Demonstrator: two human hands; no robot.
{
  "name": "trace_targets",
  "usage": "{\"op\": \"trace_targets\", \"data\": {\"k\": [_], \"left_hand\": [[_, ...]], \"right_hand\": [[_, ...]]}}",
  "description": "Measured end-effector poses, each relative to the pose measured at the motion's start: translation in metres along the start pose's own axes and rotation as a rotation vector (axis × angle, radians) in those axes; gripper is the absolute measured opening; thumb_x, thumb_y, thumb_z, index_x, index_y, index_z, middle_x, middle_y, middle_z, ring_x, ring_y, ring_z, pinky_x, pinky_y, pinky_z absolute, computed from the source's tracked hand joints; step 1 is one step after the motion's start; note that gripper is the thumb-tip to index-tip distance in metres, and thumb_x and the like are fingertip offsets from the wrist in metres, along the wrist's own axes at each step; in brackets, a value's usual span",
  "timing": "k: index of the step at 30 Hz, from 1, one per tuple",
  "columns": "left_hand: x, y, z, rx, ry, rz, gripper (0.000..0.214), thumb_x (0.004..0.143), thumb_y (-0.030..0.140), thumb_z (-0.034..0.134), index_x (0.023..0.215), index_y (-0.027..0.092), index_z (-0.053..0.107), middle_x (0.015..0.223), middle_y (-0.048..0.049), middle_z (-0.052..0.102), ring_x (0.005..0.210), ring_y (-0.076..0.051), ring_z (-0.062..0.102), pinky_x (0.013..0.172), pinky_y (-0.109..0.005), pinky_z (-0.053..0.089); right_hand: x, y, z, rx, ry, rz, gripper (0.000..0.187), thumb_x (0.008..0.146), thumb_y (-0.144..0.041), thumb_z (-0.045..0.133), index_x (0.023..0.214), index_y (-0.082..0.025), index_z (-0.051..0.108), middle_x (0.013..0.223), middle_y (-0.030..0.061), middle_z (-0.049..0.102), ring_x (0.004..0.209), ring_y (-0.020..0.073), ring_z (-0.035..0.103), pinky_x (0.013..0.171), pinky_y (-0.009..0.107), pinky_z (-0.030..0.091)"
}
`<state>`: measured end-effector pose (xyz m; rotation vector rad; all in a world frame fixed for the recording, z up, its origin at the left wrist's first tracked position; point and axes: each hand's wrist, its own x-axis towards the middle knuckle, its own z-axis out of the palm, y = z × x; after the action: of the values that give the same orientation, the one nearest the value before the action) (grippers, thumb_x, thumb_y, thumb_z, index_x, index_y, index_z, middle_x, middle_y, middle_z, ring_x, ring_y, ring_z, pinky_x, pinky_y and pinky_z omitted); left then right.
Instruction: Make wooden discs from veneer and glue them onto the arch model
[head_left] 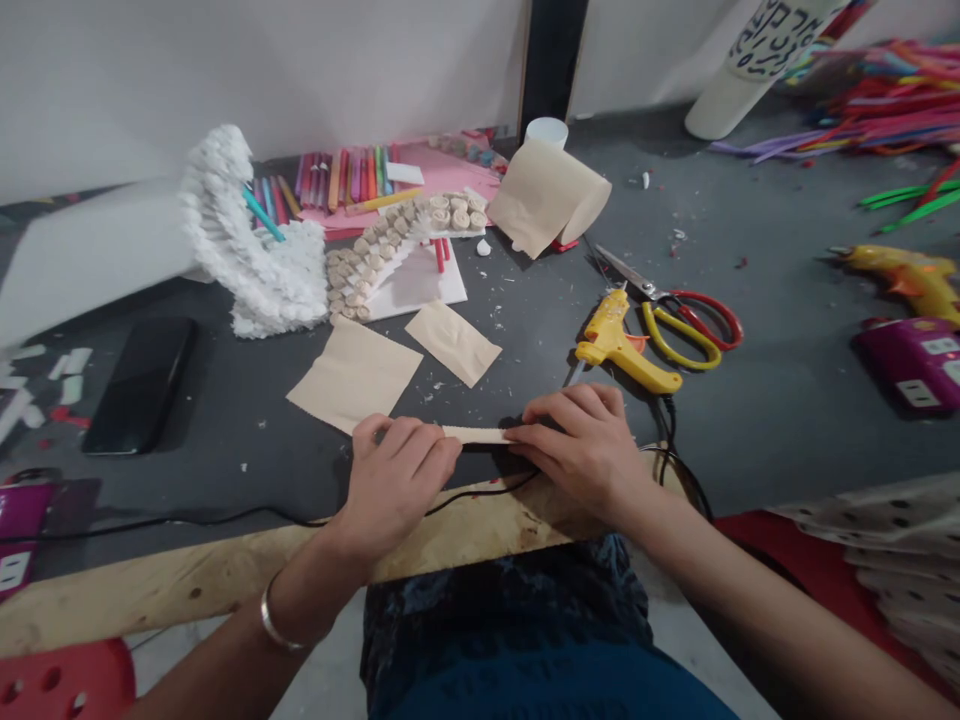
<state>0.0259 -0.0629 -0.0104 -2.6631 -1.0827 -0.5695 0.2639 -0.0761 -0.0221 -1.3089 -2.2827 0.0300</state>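
A narrow rolled strip of tan paper [474,434] lies on the grey table [780,400] near its front edge. My left hand [397,475] presses down on its left end with curled fingers. Pressing on the strip's right end is my right hand [581,445], fingers bent. Just behind the hands lie two flat tan paper pieces, a large one [354,375] and a smaller one [454,342].
A yellow glue gun [622,345] and red-and-yellow scissors [679,315] lie right of centre. A white fluffy model [247,250], a roll of tan paper [547,195], a phone [139,380], a second glue gun [904,275] and coloured sticks [885,100] surround the area.
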Motion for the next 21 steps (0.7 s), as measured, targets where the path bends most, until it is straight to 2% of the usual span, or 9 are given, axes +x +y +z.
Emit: {"op": "trace_targets", "data": {"k": [4, 7, 10, 12, 21], "left_hand": [[0.004, 0.004, 0.000, -0.056, -0.016, -0.021, 0.006, 0.090, 0.026, 0.060, 0.089, 0.020, 0.062, 0.089, -0.0018, 0.072, 0.087, -0.018, 0.062, 0.084, -0.040, 0.031], [0.007, 0.008, 0.002, -0.079, -0.054, -0.002, 0.017, 0.091, 0.031, 0.060, 0.104, 0.020, 0.063, 0.099, -0.0041, 0.072, 0.096, -0.021, 0.061, 0.088, -0.041, 0.031], [0.007, 0.010, 0.004, -0.051, -0.055, 0.018, 0.007, 0.091, 0.019, 0.059, 0.095, 0.021, 0.064, 0.091, -0.0005, 0.072, 0.090, -0.018, 0.061, 0.085, -0.039, 0.030], [0.007, 0.010, 0.003, -0.029, -0.051, 0.042, 0.010, 0.090, 0.013, 0.058, 0.091, 0.020, 0.064, 0.087, 0.0005, 0.072, 0.087, -0.017, 0.060, 0.083, -0.038, 0.031], [0.001, 0.005, -0.001, 0.004, -0.080, 0.065, 0.014, 0.090, 0.009, 0.056, 0.090, 0.020, 0.065, 0.085, -0.0005, 0.071, 0.083, -0.017, 0.059, 0.076, -0.036, 0.030]], "right_hand": [[-0.003, -0.001, 0.000, -0.021, 0.017, -0.012, 0.010, 0.090, -0.027, 0.064, 0.091, -0.030, 0.074, 0.093, -0.0011, 0.070, 0.086, 0.0174, 0.052, 0.082, 0.036, 0.029], [-0.003, -0.004, 0.000, -0.037, 0.047, -0.026, 0.010, 0.090, -0.026, 0.064, 0.091, -0.029, 0.074, 0.095, -0.0006, 0.071, 0.088, 0.0176, 0.052, 0.083, 0.037, 0.029], [-0.004, -0.005, 0.001, -0.045, 0.060, -0.036, 0.009, 0.090, -0.024, 0.065, 0.092, -0.028, 0.073, 0.096, -0.0008, 0.071, 0.090, 0.0184, 0.052, 0.085, 0.037, 0.030], [-0.005, -0.004, 0.001, -0.048, 0.062, -0.042, 0.009, 0.090, -0.024, 0.065, 0.093, -0.028, 0.072, 0.097, -0.0011, 0.071, 0.091, 0.0184, 0.052, 0.086, 0.037, 0.030], [-0.018, 0.006, 0.000, -0.067, 0.046, -0.008, 0.011, 0.089, -0.021, 0.065, 0.091, -0.030, 0.072, 0.093, -0.0007, 0.070, 0.087, 0.0169, 0.053, 0.083, 0.035, 0.031]]}}
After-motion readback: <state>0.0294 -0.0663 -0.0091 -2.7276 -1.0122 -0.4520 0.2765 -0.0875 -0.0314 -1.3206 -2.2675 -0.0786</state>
